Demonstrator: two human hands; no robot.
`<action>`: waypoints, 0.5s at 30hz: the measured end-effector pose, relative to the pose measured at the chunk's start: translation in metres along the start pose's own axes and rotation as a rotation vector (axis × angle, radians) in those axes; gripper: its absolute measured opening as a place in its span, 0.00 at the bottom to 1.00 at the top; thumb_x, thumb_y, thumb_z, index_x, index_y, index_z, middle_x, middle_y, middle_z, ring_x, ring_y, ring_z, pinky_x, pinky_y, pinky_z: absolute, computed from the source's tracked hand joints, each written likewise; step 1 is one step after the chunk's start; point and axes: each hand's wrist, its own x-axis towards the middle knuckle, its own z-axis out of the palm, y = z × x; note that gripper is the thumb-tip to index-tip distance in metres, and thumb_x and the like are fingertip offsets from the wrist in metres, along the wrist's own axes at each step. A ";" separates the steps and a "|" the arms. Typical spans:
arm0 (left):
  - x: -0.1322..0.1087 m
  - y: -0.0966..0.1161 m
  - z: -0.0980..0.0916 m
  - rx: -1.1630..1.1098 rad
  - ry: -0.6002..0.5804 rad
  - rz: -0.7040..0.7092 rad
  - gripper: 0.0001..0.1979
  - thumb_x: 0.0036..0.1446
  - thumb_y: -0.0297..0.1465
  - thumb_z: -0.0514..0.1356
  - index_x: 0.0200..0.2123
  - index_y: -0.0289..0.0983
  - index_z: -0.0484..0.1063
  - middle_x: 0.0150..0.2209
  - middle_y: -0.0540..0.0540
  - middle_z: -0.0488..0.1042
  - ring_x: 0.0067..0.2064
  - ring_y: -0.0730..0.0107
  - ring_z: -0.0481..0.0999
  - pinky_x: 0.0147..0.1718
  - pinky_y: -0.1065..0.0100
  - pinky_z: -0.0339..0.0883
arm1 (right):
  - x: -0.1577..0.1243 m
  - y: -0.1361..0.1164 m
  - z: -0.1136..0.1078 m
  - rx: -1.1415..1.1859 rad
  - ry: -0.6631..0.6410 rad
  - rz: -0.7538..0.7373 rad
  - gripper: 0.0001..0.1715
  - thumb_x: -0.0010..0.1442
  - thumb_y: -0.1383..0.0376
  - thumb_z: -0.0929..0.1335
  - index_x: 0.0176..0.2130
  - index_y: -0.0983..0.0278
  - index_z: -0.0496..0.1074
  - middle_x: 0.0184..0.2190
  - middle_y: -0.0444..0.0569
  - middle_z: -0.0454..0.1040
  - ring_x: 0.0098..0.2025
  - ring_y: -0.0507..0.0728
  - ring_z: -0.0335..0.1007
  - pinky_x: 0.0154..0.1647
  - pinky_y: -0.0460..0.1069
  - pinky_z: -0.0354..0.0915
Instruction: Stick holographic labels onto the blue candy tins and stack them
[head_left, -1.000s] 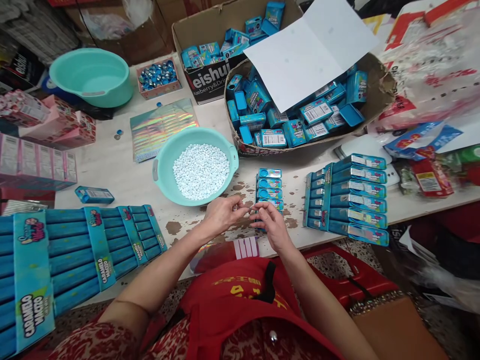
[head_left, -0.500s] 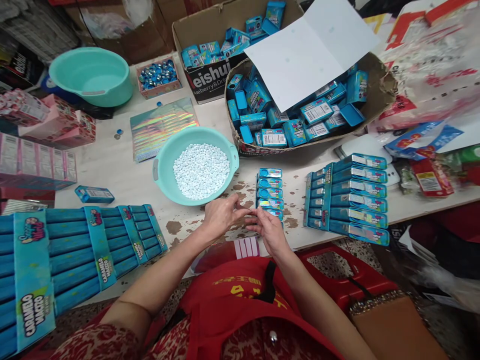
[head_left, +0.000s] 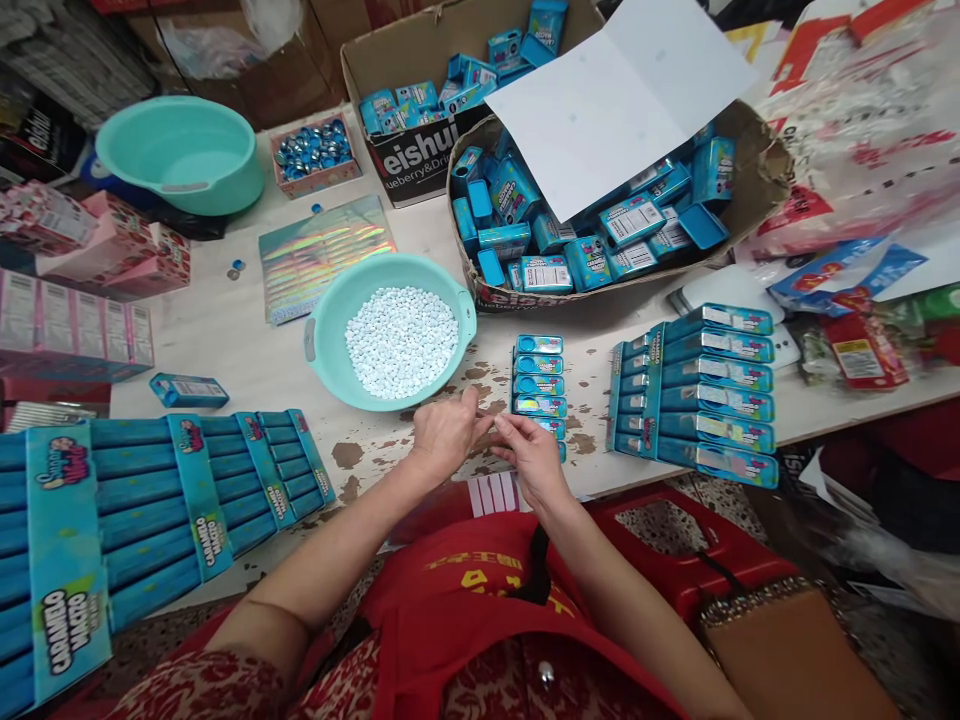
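My left hand (head_left: pixel 447 436) is closed, with thumb and fingers pinched, just in front of the mint-green basin (head_left: pixel 319 335). Its fingertips meet those of my right hand (head_left: pixel 529 458), which is pinched as well. Whatever lies between them is too small to make out. Small white candies (head_left: pixel 401 342) fill the basin's bottom. Beyond my right hand, a short row of blue candy tins (head_left: pixel 540 385) lies on the table, its near end partly hidden by the hand. To the right stands a blue display pack of tins (head_left: pixel 694 395).
Long blue display packs (head_left: pixel 67 540) lie at the left, near a single tin (head_left: pixel 188 390). Behind are a cardboard box of blue tins (head_left: pixel 589 265) under white paper (head_left: pixel 622 100), a small box of round blue-and-silver pieces (head_left: pixel 319 150), an iridescent sheet (head_left: pixel 322 260) and another basin (head_left: pixel 180 150).
Both hands have shifted slightly, the right one a little to the left. Their fingertips stay together. The things on the table have not moved.
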 end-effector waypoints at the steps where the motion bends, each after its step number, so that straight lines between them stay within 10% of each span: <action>1: 0.000 0.001 0.000 -0.010 -0.002 0.004 0.22 0.60 0.46 0.49 0.46 0.36 0.66 0.35 0.38 0.77 0.38 0.53 0.77 0.31 0.66 0.61 | 0.002 0.000 0.001 0.038 0.014 0.040 0.22 0.34 0.55 0.78 0.29 0.64 0.74 0.25 0.43 0.73 0.27 0.50 0.69 0.26 0.44 0.67; 15: 0.014 -0.020 -0.011 -0.394 -0.139 0.243 0.13 0.61 0.35 0.49 0.43 0.41 0.70 0.27 0.49 0.74 0.32 0.65 0.73 0.29 0.70 0.58 | 0.016 -0.022 -0.023 -0.296 -0.051 -0.079 0.23 0.36 0.50 0.76 0.26 0.64 0.73 0.20 0.43 0.70 0.23 0.50 0.66 0.21 0.44 0.64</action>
